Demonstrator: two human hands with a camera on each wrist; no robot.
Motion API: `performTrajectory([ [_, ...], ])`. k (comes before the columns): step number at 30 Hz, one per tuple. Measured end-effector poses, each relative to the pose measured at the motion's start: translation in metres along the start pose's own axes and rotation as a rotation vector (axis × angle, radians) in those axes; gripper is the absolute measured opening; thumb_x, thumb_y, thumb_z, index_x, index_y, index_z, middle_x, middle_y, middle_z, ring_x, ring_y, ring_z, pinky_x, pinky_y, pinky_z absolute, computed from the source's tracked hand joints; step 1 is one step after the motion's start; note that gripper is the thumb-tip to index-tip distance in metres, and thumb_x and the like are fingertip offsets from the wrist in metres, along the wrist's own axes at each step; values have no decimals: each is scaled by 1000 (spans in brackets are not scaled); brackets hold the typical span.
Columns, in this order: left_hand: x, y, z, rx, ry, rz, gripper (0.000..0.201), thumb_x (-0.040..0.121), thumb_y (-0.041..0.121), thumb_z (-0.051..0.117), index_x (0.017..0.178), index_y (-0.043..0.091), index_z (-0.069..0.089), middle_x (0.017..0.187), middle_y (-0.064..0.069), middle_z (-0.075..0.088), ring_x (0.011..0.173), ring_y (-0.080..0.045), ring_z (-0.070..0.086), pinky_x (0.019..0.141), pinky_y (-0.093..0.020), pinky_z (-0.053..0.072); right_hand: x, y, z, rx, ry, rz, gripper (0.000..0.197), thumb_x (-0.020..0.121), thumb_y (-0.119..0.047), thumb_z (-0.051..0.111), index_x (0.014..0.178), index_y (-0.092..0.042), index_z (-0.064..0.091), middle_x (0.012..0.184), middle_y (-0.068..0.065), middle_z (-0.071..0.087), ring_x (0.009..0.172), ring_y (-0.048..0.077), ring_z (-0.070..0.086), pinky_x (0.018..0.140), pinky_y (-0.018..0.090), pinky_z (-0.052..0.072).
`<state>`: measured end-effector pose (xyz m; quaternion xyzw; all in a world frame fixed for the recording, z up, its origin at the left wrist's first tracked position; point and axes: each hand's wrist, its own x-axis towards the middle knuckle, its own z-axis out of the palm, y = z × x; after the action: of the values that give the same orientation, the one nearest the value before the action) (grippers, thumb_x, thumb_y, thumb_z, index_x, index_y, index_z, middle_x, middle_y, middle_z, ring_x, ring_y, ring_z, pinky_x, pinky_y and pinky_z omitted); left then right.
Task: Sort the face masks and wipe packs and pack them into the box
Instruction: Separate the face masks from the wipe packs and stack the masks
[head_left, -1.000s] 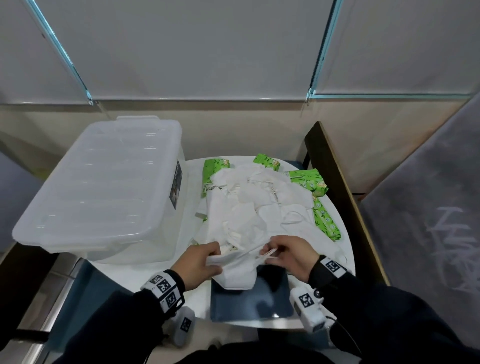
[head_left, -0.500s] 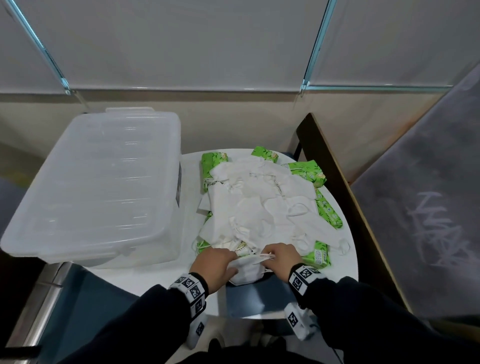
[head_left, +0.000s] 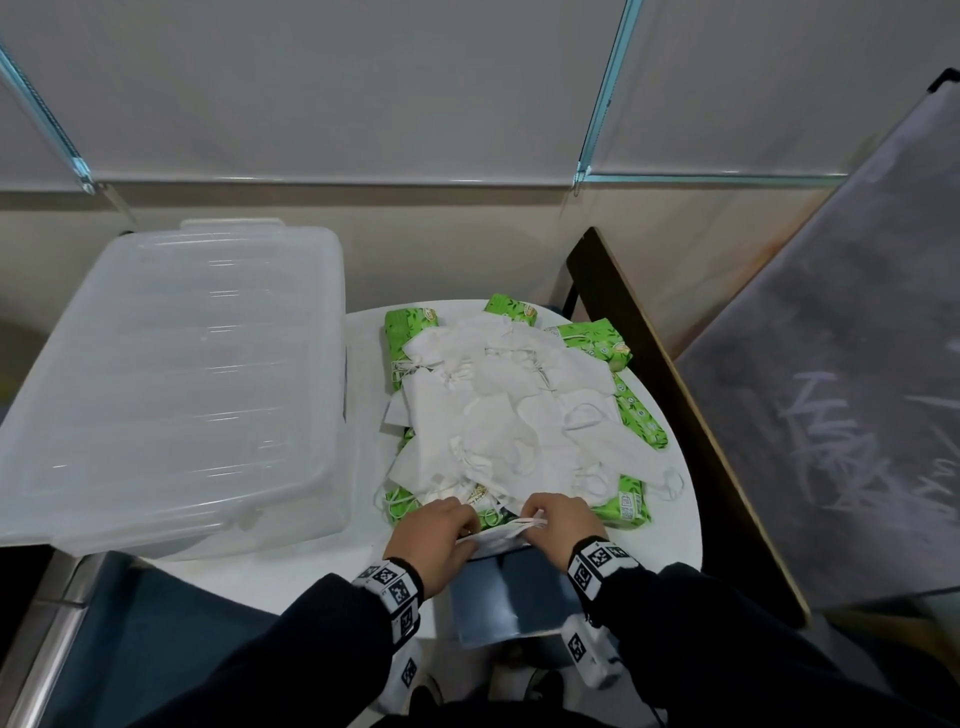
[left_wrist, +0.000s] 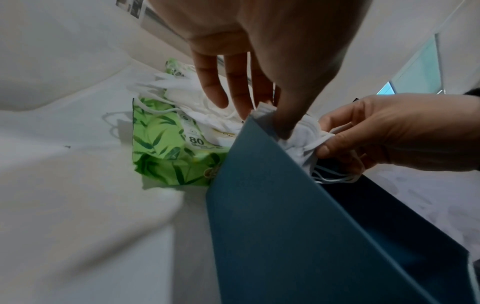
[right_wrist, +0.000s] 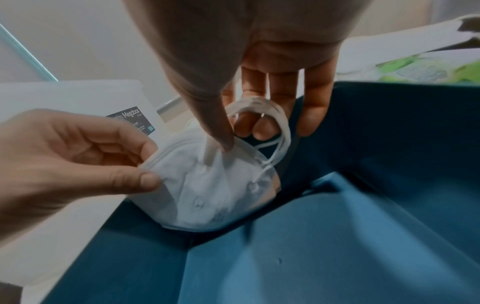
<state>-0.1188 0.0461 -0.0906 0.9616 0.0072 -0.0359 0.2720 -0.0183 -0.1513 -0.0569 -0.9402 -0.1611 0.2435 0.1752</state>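
Both hands hold a small stack of folded white face masks (right_wrist: 207, 185) over the far left corner of an open dark blue box (right_wrist: 337, 236), which stands at the near edge of a round white table (head_left: 670, 519). The masks are soft, non-woven and cup-folded, with a stiff seamed edge, small round weld dots and flat white ear loops (right_wrist: 275, 123); the stack's lower part sits inside the box, against its wall. The left hand (head_left: 434, 535) pinches one end of the stack between thumb and curled forefinger; the right hand (head_left: 563, 522) presses its thumb on the top edge, its other fingers reaching down behind the loops. The box is smooth and matt, with straight walls; its near end is cut off by the sleeves in the head view. Behind the hands lies a loose heap of further white masks (head_left: 509, 415), which covers most of several glossy green wipe packs (head_left: 631, 506) printed with leaves; how many packs lie beneath cannot be told. A large translucent plastic storage bin (head_left: 171, 384) with a ribbed lid fills the table's left side and overhangs its edge. A dark wooden board (head_left: 675, 395) runs along the right edge.
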Motion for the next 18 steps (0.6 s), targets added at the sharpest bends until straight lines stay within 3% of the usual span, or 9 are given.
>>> performTrajectory([
  [6, 2, -2, 5, -138, 2, -91, 12, 87, 39, 69, 96, 31, 69, 94, 16, 58, 92, -9, 59, 81, -26, 46, 3, 3, -8, 49, -39, 70, 12, 70, -26, 74, 68, -36, 66, 83, -4, 74, 85, 16, 68, 76, 26, 55],
  [10, 1, -2, 7, -273, -2, -139, 12, 82, 34, 74, 86, 39, 63, 93, 15, 59, 88, -5, 58, 82, -26, 48, 1, 15, -14, 245, -5, 64, 16, 69, -21, 84, 78, -30, 75, 71, -10, 67, 70, 5, 63, 59, 8, 42],
  [14, 2, -6, 3, -305, -27, -138, 26, 76, 39, 79, 97, 40, 63, 100, 15, 60, 91, 1, 58, 84, -26, 50, -2, 27, -26, 669, 144, 133, 9, 77, -16, 85, 81, -18, 78, 77, 1, 76, 75, 15, 70, 72, 25, 55],
  [16, 7, -1, -4, -335, -38, -117, 33, 72, 51, 80, 99, 40, 63, 101, 17, 61, 93, 4, 58, 83, -21, 49, 2, 35, -35, 824, 239, 223, 4, 85, -9, 76, 82, -10, 75, 77, 4, 73, 75, 20, 67, 67, 26, 53],
  [18, 17, 8, -13, -366, -10, -87, 26, 74, 52, 76, 95, 40, 66, 96, 17, 64, 90, 1, 60, 83, -23, 51, 6, 47, -47, 963, 250, 359, 5, 90, -5, 68, 87, -7, 72, 77, 8, 69, 71, 22, 63, 62, 28, 50],
])
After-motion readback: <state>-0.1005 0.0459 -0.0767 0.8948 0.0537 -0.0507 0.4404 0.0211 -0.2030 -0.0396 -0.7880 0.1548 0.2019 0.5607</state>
